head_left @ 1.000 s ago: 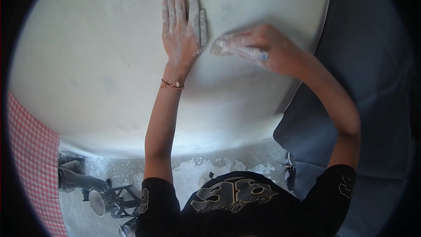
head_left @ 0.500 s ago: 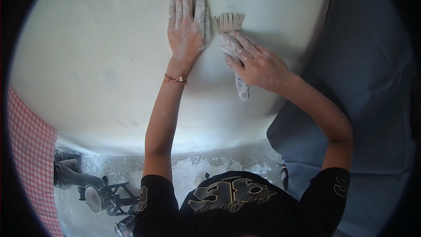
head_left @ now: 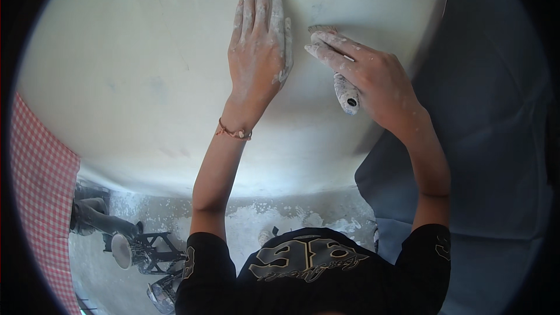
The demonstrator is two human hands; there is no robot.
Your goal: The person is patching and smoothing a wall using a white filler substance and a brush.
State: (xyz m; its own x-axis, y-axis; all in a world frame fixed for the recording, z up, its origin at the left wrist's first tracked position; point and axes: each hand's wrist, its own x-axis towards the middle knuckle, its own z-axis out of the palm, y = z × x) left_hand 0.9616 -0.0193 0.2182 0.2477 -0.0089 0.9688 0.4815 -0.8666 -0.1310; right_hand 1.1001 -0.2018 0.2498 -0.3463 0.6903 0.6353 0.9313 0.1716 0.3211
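Observation:
A large pale, smooth surface [head_left: 140,99] fills much of the head view, with faint marks on it. My left hand [head_left: 258,52], speckled with white powder, lies flat on it, fingers stretched and pointing up the picture. Just to its right, my right hand [head_left: 373,79], also dusted white, grips a paintbrush [head_left: 346,96] caked in white. The brush's handle points down the picture, and its bristles, mostly hidden behind my fingers, are against the surface.
Red-and-white checked cloth [head_left: 41,186] hangs at the left, dark grey sheeting [head_left: 490,157] at the right. Below are a speckled floor [head_left: 245,216], part of another person's trousered leg [head_left: 96,221] and a black stand [head_left: 157,254] with a pale round piece.
My left hand has shifted slightly right and down. My right hand and brush first swung upright, then moved up and right; the bristles, fanned out half a second ago, are now mostly covered.

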